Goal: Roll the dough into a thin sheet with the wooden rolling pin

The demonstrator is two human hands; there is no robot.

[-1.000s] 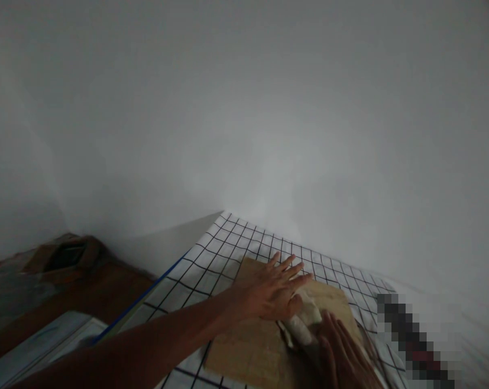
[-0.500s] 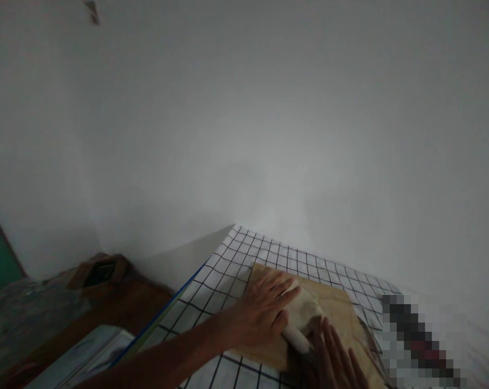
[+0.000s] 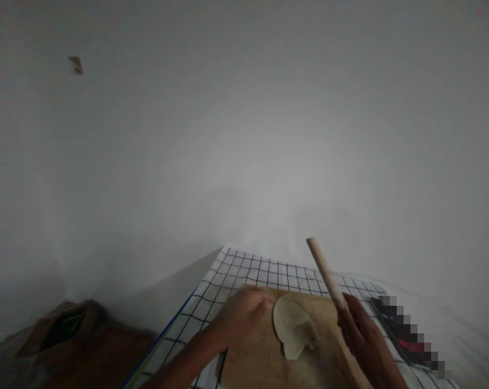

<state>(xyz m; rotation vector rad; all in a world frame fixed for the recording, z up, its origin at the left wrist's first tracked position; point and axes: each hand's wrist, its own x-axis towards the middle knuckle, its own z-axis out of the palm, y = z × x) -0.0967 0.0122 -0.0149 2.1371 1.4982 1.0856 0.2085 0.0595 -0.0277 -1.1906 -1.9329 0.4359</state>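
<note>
A flat, uneven piece of dough [image 3: 291, 327] lies on the wooden board [image 3: 248, 362], with a folded, lumpy part at its right side. My right hand [image 3: 360, 329] grips a pale wooden rolling pin [image 3: 324, 267] near its lower end. The pin is lifted off the dough and slants up to the left over the board's right edge. Left of the dough, above the board, is my left hand [image 3: 246, 312] with its fingers curled together. Whatever may be inside those fingers is hidden.
A white cloth with black grid lines [image 3: 212, 292] covers the table under the board. A dark object [image 3: 394, 324], partly pixelated, lies at the right edge. The white wall [image 3: 244, 135] rises behind. A brown box [image 3: 62, 327] stands low at the left.
Both hands were on the rolling pin and dough. My right hand has raised the pin to the right; my left hand has come off it and curled. The view has tilted up.
</note>
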